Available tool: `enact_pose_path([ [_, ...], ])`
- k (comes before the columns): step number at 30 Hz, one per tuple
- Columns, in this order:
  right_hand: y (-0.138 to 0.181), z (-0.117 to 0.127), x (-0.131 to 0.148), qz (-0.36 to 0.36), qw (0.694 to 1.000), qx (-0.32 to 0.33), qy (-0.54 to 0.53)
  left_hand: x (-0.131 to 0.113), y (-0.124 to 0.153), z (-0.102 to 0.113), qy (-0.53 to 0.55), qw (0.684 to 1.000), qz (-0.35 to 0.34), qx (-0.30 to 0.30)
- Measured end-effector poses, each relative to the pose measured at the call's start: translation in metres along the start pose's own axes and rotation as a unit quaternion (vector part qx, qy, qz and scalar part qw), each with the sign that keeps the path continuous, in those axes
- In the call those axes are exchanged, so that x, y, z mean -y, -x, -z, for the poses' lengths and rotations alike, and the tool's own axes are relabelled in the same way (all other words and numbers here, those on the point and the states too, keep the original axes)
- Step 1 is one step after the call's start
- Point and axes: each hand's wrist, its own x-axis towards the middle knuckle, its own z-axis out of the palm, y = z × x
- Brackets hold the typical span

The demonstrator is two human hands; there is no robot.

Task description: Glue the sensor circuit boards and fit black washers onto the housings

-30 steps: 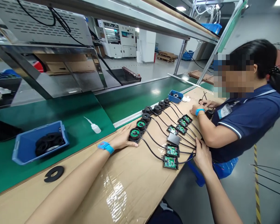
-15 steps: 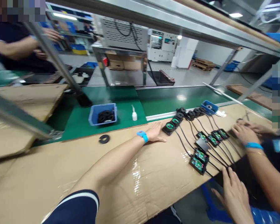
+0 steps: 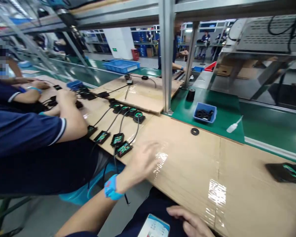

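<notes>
The lidless circuit box (image 3: 123,149) closest to you lies at the near edge of the bench (image 3: 180,158), at the end of a slanting row of such boxes. Its green board faces up, and a black cable (image 3: 138,128) joins it to a round black housing (image 3: 138,116) with a green ring, farther in on the cardboard.

Your left hand (image 3: 139,161) is just beside that box, fingers spread and blurred, with nothing visible in its grasp; you cannot tell from this view whether it touches the cardboard. Keep your fingertips low and off the exposed board; grip the box by its side walls. Cable tails (image 3: 114,159) hang over the bench edge, so keep your wrist and sleeve from snagging them. Support box and housing together, leaving the cable between them slack, since a pull would probably strain its joints.

Your right hand (image 3: 191,221) is near the edge in front of you, fingers loosely curved and apparently holding nothing.

Farther in, a loose black ring (image 3: 194,131) lies flat, well apart from the row; behind it are a blue bin (image 3: 214,115) of black parts and a white squeeze bottle (image 3: 233,127). On your left, a co-worker's arm (image 3: 75,121) leans over the same bench, so leave that elbow room.
</notes>
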Motion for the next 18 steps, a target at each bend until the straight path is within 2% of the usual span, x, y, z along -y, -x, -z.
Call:
enact_pose_path([
  [1,-0.017,-0.009,0.015,-0.017,0.999,0.042,-0.011,0.025,0.020,0.013,-0.018,0.996,0.077,-0.051],
  [3,-0.051,-0.028,0.036,-0.049,0.994,0.073,-0.063,0.067,0.058,0.029,-0.043,0.968,0.210,-0.128],
  [5,-0.087,-0.051,0.043,-0.078,0.987,0.087,-0.106,0.096,0.089,0.029,-0.045,0.945,0.289,-0.146],
  [7,-0.124,-0.079,0.045,-0.091,0.986,0.081,-0.116,0.111,0.109,0.020,-0.036,0.937,0.320,-0.135],
  [10,-0.179,-0.121,0.053,-0.105,0.983,0.052,-0.138,0.117,0.119,0.009,-0.004,0.946,0.310,-0.099],
  [12,-0.208,-0.145,0.066,-0.108,0.979,0.037,-0.168,0.115,0.121,0.014,0.025,0.958,0.278,-0.065],
  [15,-0.238,-0.165,0.087,-0.100,0.970,0.030,-0.220,0.114,0.120,0.044,0.054,0.976,0.212,-0.001],
  [18,-0.250,-0.170,0.098,-0.116,0.959,0.036,-0.255,0.130,0.091,0.083,0.047,0.982,0.180,0.013],
])
